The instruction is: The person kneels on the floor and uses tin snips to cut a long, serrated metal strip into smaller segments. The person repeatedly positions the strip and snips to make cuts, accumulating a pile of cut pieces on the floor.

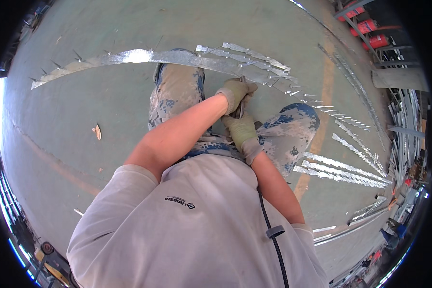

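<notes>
A long, shiny metal strip point(177, 58) with thin spikes standing up along it crosses in front of my knees. Close to its near edge, my gloved left hand point(236, 92) is closed around the upper part of a dark metal hand tool that looks like pliers point(240, 112). Just below, my gloved right hand point(242, 130) wraps its fingers round the tool's lower end. A narrow tip of the tool shows beyond my left hand beside the strip; whether it touches the metal I cannot tell. My fingers hide most of the tool.
Several cut, spiked metal strips point(345, 168) lie on the green floor point(96, 29) to the right. More pieces point(261, 58) lie beyond the long strip. Red cylinders point(365, 27) stand on a rack at far right, above stacked metal lengths point(408, 125). A dry leaf point(98, 132) lies left.
</notes>
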### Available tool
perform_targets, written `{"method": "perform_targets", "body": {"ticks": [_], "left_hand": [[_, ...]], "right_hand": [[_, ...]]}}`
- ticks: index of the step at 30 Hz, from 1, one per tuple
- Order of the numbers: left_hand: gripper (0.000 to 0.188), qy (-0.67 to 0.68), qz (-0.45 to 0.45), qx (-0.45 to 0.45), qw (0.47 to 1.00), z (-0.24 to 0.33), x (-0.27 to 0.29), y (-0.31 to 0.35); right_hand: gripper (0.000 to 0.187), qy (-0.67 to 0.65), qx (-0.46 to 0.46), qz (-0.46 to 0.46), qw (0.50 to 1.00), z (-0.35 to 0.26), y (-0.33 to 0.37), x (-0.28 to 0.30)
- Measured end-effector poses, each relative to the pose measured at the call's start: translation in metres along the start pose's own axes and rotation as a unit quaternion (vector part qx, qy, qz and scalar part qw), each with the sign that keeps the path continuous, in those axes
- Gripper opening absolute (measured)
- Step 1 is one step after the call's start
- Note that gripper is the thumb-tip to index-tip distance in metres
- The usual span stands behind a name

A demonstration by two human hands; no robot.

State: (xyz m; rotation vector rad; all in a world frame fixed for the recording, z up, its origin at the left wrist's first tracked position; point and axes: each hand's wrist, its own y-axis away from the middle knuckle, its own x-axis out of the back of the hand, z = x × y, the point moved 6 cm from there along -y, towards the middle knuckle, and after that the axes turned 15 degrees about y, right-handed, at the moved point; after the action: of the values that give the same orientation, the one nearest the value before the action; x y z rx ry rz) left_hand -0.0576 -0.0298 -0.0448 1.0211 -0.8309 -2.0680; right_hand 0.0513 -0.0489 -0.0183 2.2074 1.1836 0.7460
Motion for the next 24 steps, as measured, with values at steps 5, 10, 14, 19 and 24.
{"method": "perform_targets", "body": {"ticks": [5, 10, 14, 19, 24], "left_hand": [[0.015, 0.016, 0.036, -0.010, 0.999, 0.001, 0.001, 0.001], [0.016, 0.046, 0.007, 0.011, 0.999, -0.004, 0.002, -0.002], [0.015, 0.060, -0.011, 0.029, 0.998, -0.004, 0.002, 0.001], [0.014, 0.149, -0.114, 0.030, 0.982, -0.009, -0.001, 0.001], [0.015, 0.204, -0.219, 0.066, 0.952, -0.016, 0.002, -0.013]], "right_hand": [[0.022, -0.159, -0.044, -0.086, 0.983, 0.007, 0.006, -0.005], [0.015, -0.292, -0.097, -0.203, 0.929, 0.009, 0.018, -0.007], [0.016, -0.242, -0.122, -0.169, 0.948, 0.011, 0.017, -0.008], [0.020, 0.052, -0.047, 0.044, 0.997, 0.024, -0.006, 0.000], [0.032, 0.270, 0.038, 0.183, 0.944, 0.043, -0.031, 0.005]]}}
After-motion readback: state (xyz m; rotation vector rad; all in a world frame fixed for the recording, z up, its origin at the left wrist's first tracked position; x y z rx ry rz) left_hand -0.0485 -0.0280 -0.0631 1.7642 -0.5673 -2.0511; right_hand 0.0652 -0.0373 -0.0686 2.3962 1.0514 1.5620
